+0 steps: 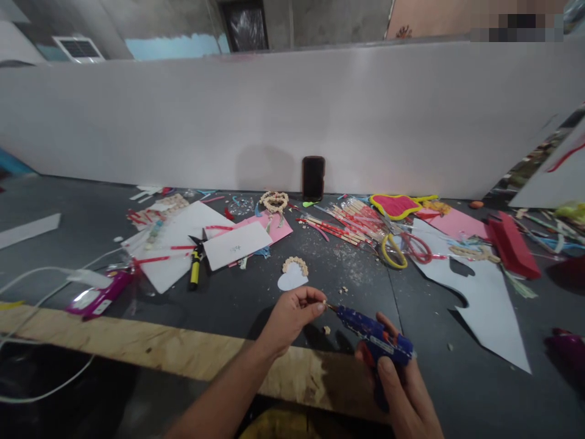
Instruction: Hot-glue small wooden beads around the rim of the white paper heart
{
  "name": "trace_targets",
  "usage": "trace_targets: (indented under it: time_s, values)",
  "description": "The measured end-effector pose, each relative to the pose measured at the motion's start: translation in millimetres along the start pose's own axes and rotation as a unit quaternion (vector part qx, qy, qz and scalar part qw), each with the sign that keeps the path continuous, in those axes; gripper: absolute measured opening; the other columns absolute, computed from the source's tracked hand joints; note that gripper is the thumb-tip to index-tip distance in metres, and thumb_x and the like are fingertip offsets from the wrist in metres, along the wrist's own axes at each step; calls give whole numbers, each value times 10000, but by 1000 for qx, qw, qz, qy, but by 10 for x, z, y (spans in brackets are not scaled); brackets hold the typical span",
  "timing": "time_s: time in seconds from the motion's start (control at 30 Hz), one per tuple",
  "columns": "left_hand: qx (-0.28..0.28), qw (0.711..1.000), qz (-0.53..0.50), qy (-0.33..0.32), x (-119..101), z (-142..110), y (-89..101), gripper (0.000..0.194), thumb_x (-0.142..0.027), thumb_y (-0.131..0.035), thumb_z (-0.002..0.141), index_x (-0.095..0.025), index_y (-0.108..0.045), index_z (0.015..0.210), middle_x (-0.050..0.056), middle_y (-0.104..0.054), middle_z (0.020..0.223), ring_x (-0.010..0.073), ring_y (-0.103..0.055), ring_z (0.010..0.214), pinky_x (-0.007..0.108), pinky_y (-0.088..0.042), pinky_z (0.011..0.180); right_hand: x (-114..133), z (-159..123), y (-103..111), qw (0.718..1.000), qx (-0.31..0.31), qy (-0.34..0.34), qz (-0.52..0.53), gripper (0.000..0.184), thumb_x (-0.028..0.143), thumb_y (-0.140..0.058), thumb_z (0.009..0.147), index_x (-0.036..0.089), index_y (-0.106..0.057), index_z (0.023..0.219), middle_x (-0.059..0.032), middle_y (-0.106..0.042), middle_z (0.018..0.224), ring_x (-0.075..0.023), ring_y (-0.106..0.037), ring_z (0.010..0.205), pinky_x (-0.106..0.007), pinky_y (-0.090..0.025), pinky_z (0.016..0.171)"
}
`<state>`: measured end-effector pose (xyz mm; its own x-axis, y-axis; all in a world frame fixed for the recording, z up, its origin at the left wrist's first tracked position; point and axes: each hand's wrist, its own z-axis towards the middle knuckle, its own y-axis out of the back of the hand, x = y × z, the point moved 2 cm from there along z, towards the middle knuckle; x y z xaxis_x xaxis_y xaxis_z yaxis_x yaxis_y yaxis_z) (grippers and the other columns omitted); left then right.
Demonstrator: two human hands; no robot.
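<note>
My left hand [292, 317] is closed in a pinch on a tiny pale wooden piece [324, 302] held above the dark table. My right hand [402, 381] grips a blue glue gun [375, 335] whose nozzle points left and nearly touches that piece. Just beyond my left hand lies a white paper heart [291, 279] with small wooden pieces [295, 263] along its top edge. A few loose wooden bits [326, 330] lie below the nozzle.
Craft clutter covers the table: yellow-handled cutters [195, 263], white cards [235, 245], pink paper [457, 223], wooden sticks [351, 224], scissors [404, 249], a red box [512, 245], a large cut white sheet [484, 299]. A phone [313, 177] leans against the white board. A plywood edge [137, 344] runs along the front left.
</note>
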<state>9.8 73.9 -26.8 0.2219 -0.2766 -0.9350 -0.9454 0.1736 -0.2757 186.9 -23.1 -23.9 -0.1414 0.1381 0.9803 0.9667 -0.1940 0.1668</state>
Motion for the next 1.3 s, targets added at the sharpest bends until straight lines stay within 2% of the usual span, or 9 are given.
trace_targets:
  time_s: [0.13, 0.37, 0.7, 0.93, 1.3]
  values:
    - [-1, 1000, 7, 0, 1, 1, 2, 217, -272, -735, 659, -129, -655, 802, 3, -616, 720, 101, -512, 674, 210, -372, 660, 34, 0, -17, 1000, 1, 1, -2, 546, 461, -400, 898, 228, -303, 1382, -81, -659, 1027, -155, -642, 800, -236, -507, 653]
    - [-2, 1000, 13, -7, 25, -17, 3, 203, -256, -725, 667, -128, -655, 808, 3, -617, 714, 101, -511, 670, 209, -373, 656, 87, -18, -38, 1000, -24, 16, -12, 535, 457, -424, 884, 216, -362, 1357, -51, -667, 843, -150, -613, 689, -242, -499, 615]
    - [-11, 1000, 15, -5, 13, -25, -16, 204, -263, -734, 649, -134, -660, 788, -1, -621, 705, 104, -519, 664, 211, -379, 656, 79, -18, -36, 1000, -9, 9, 21, 496, 442, -425, 890, 253, -353, 1343, -35, -647, 912, -148, -619, 773, -251, -500, 755]
    - [-14, 1000, 15, -2, 3, -37, -24, 200, -253, -736, 644, -133, -660, 784, 2, -625, 707, 102, -523, 665, 207, -384, 657, 73, -20, -41, 1000, -15, 26, 4, 465, 433, -409, 901, 257, -357, 1329, -54, -615, 1053, -139, -625, 814, -241, -505, 765]
    - [-15, 1000, 22, -1, 21, -36, -21, 239, -295, -740, 641, -133, -658, 797, 4, -622, 702, 110, -521, 661, 218, -385, 655, 52, -35, -51, 999, -18, 25, 12, 455, 423, -408, 903, 247, -358, 1320, -78, -583, 1101, -146, -618, 830, -251, -513, 755]
